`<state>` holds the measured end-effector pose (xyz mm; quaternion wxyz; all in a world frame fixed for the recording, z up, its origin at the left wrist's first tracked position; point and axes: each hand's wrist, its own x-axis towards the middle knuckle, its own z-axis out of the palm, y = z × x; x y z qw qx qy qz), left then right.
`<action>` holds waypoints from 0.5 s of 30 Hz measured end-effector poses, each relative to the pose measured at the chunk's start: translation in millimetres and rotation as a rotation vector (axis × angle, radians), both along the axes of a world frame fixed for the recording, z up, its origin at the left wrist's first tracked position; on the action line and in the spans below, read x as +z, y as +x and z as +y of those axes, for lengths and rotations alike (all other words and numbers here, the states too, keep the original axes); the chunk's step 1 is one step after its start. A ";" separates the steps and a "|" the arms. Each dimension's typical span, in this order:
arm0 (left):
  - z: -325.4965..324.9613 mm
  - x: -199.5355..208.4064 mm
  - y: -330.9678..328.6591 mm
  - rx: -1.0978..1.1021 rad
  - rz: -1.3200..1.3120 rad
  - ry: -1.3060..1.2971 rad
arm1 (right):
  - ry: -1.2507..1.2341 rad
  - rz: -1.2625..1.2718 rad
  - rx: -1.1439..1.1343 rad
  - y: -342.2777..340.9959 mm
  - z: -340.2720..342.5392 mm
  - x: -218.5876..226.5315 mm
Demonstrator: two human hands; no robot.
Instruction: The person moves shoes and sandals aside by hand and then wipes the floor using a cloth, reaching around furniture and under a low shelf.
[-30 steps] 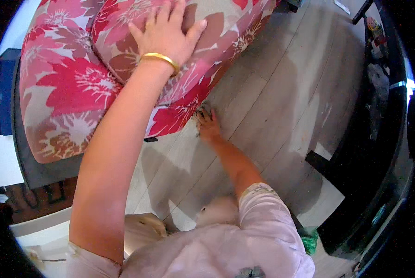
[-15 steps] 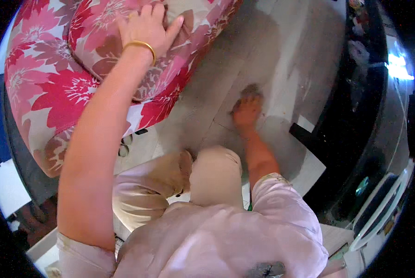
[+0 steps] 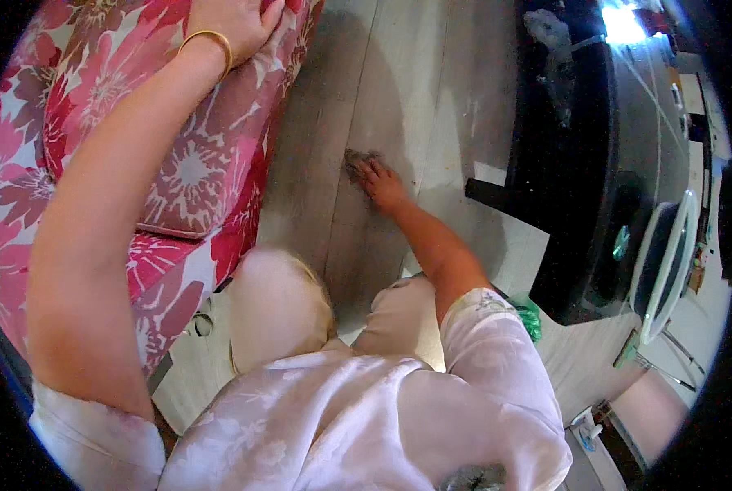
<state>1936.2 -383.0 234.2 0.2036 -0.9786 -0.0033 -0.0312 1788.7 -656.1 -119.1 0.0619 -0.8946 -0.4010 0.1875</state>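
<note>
My left hand (image 3: 233,24), with a gold bangle (image 3: 211,39) at its wrist, leans on the flowered sofa cushion (image 3: 188,168). Its thumb stands apart, and the top edge cuts off some fingers. Low over the grey plank floor (image 3: 317,204), my right hand (image 3: 382,186) presses on a crumpled dark grey rag (image 3: 358,161). The fingers bend over the rag, which sticks out past their tips; its underside is hidden.
The red and white flowered sofa (image 3: 247,233) runs along the left. A glossy black cabinet (image 3: 558,204) stands at the right, with a short dark leg (image 3: 485,193) reaching toward me. Behind my right arm lies a green plastic bag (image 3: 529,319). A white-rimmed round object (image 3: 669,266) stands beyond.
The view has shifted and turned, so the sofa and cabinet now sit further left. My right hand has moved with the rag along the floor. My left hand still leans on the cushion.
</note>
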 end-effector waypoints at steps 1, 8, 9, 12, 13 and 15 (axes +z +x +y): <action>-7.3 5.8 6.6 -0.042 0.088 -0.002 | 0.077 0.020 -0.206 -0.3 -15.4 -21.4; 21.6 -4.9 9.8 -0.173 -0.119 -0.007 | -0.241 0.516 -0.514 6.4 15.0 69.9; 20.6 -9.8 14.0 -0.192 -0.123 -0.024 | -0.050 0.414 -0.679 -1.4 -3.7 75.9; 25.5 -19.1 22.3 -0.186 -0.251 -0.050 | 0.089 0.249 -1.104 -15.3 -51.7 67.1; 31.1 -21.2 23.1 -0.186 -0.246 -0.046 | 0.131 0.228 -1.226 -18.2 -66.5 61.1; 32.6 -29.8 30.8 -0.339 -0.404 -0.181 | 0.234 0.240 -1.558 -26.1 -115.0 28.4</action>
